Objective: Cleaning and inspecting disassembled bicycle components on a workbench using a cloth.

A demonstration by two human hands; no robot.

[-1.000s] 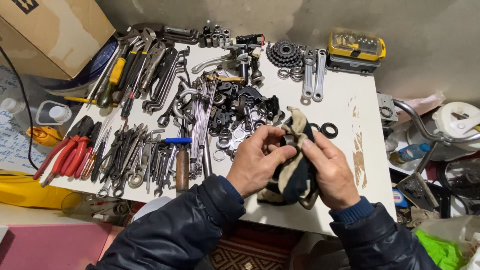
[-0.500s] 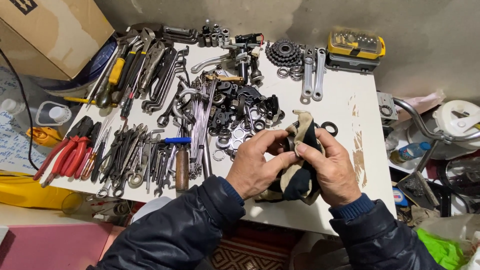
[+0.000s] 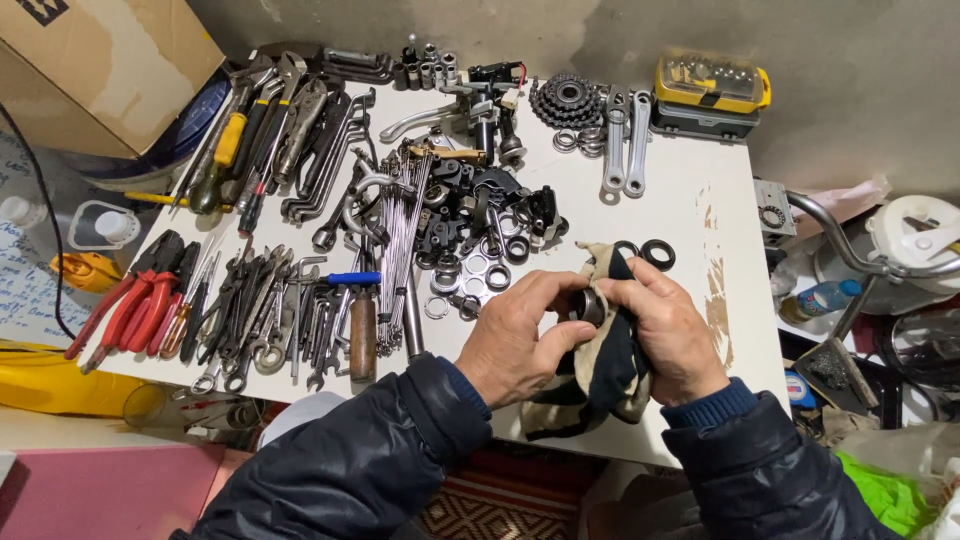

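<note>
My left hand [image 3: 520,335] pinches a small round metal ring part [image 3: 588,305] between thumb and fingers. My right hand [image 3: 665,330] holds a dirty beige-and-black rag [image 3: 605,370] around that part, fingers pressed against it. Both hands hover over the near edge of the white table [image 3: 720,160]. Two black rubber rings [image 3: 648,252] lie on the table just beyond the rag. Dark blue jacket sleeves cover both forearms.
Spanners [image 3: 260,310], red-handled pliers [image 3: 130,300], screwdrivers, spokes [image 3: 395,250] and small black and silver bike parts [image 3: 480,210] fill the table's left and middle. A sprocket cluster [image 3: 568,100], two crank arms [image 3: 625,140] and a yellow-lidded case [image 3: 712,92] lie at the back. Clutter stands to the right.
Both hands have turned the ring part slightly inside the rag; the rag's upper corner has shifted. Nothing else on the table has moved.
</note>
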